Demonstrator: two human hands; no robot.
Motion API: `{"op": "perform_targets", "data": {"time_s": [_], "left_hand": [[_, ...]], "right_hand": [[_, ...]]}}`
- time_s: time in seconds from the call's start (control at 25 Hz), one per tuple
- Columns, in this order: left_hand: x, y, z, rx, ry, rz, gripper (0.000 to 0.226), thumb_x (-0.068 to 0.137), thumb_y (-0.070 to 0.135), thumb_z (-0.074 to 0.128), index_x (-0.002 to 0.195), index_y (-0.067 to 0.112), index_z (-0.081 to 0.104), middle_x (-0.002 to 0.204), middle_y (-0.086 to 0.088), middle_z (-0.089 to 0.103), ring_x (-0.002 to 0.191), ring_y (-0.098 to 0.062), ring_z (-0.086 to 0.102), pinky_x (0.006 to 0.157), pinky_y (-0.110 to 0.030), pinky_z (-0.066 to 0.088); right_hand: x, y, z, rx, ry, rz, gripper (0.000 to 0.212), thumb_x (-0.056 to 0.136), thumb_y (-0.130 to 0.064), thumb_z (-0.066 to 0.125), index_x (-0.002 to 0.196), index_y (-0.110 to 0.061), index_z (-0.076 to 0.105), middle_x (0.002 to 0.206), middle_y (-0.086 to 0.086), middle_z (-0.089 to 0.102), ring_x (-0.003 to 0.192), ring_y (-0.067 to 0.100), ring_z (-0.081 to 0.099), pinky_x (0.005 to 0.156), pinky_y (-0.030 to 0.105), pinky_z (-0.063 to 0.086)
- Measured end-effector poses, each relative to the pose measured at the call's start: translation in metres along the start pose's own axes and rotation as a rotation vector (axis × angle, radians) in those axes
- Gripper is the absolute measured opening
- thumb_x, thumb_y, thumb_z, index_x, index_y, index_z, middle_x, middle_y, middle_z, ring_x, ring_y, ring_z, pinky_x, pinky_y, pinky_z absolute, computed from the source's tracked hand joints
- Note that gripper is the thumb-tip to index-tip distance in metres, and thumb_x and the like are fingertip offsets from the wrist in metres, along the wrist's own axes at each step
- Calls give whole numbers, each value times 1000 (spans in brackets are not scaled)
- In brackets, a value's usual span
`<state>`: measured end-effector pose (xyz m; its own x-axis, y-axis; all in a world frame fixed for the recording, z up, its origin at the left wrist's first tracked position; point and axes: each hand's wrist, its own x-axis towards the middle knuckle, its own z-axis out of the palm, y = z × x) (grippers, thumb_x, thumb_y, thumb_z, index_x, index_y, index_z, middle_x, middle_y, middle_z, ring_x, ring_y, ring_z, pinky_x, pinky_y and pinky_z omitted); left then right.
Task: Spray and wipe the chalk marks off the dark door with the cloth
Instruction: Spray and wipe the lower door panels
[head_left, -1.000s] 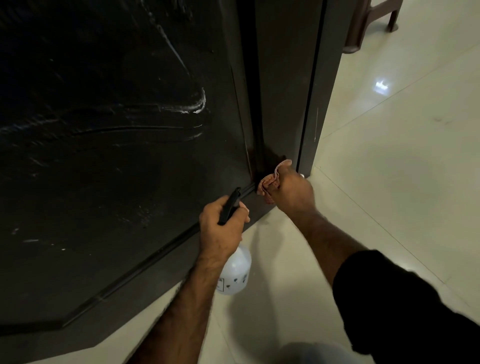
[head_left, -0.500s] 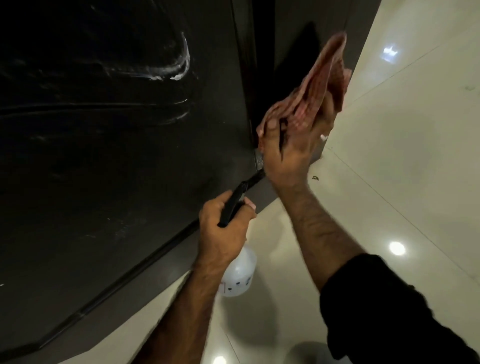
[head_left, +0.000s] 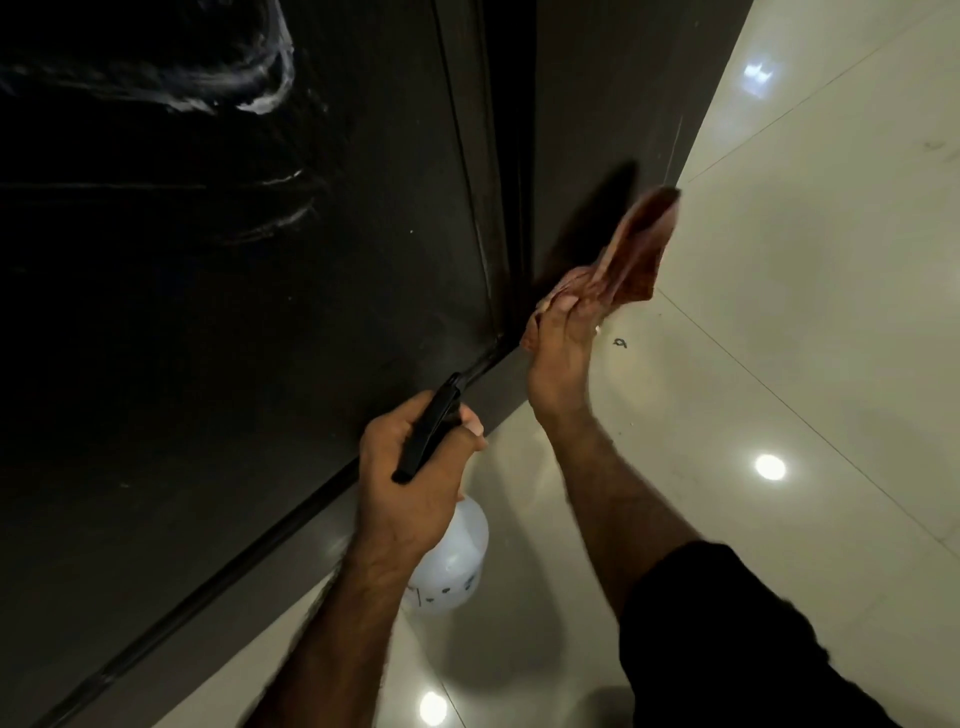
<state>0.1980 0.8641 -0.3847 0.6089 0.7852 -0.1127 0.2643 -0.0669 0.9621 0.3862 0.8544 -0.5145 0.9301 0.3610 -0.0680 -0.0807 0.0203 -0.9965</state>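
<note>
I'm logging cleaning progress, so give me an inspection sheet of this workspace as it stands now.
Surface: dark door, white chalk smears remain upper left.
Job's things: reddish-pink cloth; translucent white spray bottle with black trigger.
Clutter: small dark speck on floor.
Grips: left hand holds bottle; right hand holds cloth by door edge.
Cables: nothing seen.
Surroundings: glossy pale tiled floor, light reflections.

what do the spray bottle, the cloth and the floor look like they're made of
Spray bottle: seemingly translucent white plastic body, matte black plastic trigger head; light glows through the body.
Cloth: soft woven fabric, reddish-pink; it folds and flops limply from the right hand.
Floor: probably glazed ceramic or polished stone tile, cream; thin grout lines and sharp lamp reflections.
</note>
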Motion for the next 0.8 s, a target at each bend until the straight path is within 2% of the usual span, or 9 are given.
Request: {"op": "perform_targets", "data": {"time_s": [0.16, 0.24, 0.36, 0.4, 0.48, 0.6, 0.64, 0.72, 0.8], "left_hand": [[-6, -5, 0, -19, 6, -20, 8, 86, 15, 67, 84, 9, 73, 76, -9, 75, 48, -6, 59, 49, -25, 49], [-12, -9, -3, -11, 32, -38, 8, 85, 16, 67, 83, 10, 73, 75, -10, 75, 49, -7, 59, 49, -27, 51], [-19, -17, -7, -13, 76, -64, 10, 84, 13, 66, 83, 5, 72, 75, -10, 75, 50, -7, 59, 48, -27, 50], [-23, -18, -9, -11, 83, -73, 10, 84, 13, 66, 83, 5, 72, 76, -11, 75, 50, -8, 58, 48, -27, 50], [-30, -19, -17, -6, 84, -66, 9, 84, 13, 66, 84, 6, 72, 77, -11, 75, 49, -11, 57, 49, -28, 52], [-36, -14, -36, 7, 93, -21, 9, 83, 13, 67, 83, 6, 72, 78, -12, 75, 50, -7, 58, 49, -26, 50], [-36, -15, -41, -4, 101, -10, 9, 83, 14, 68, 84, 6, 72, 78, -13, 74, 51, -7, 59, 49, -25, 50], [-37, -16, -48, -17, 106, 11, 11, 84, 14, 68, 85, 4, 72, 76, -14, 74, 51, -7, 60, 50, -25, 51], [-41, -17, -55, -46, 99, 23, 13, 84, 15, 69, 85, 2, 71, 76, -15, 73, 51, -8, 60, 48, -25, 50]], "right_hand": [[1, 17, -16, 389, 112, 511, 73, 104, -70, 44, 165, -32, 32, 163, 3, 48, 152, 24, 42, 128, 48, 33], [-13, -15, -11, 299, 46, 500, 73, 101, -74, 45, 163, -35, 37, 155, -7, 53, 147, 18, 46, 119, 37, 42], [-64, -34, 5, 211, -139, 250, 79, 101, -72, 26, 170, -33, 16, 169, -10, 33, 152, 6, 35, 112, 10, 35], [-79, -20, 11, 183, -166, 176, 77, 103, -71, 25, 170, -37, 10, 174, -8, 25, 156, 7, 30, 119, 14, 32], [-78, 22, 14, 231, -24, 361, 72, 107, -68, 32, 169, -40, 9, 175, -3, 23, 157, 15, 31, 130, 36, 29], [-73, 28, 18, 243, 23, 586, 59, 109, -45, 46, 165, -33, 33, 165, 5, 45, 144, 23, 50, 124, 47, 40], [-81, 11, 20, 182, -13, 526, 58, 110, -40, 47, 165, -31, 34, 163, 3, 47, 143, 21, 50, 123, 42, 40], [-107, -13, 22, 85, -120, 195, 59, 116, -33, 39, 170, -20, 19, 172, -5, 30, 154, 11, 35, 126, 27, 30], [-118, 14, 24, -22, -225, -3, 68, 116, -44, 34, 170, -11, 9, 177, -1, 13, 162, 14, 20, 131, 30, 19]]}}
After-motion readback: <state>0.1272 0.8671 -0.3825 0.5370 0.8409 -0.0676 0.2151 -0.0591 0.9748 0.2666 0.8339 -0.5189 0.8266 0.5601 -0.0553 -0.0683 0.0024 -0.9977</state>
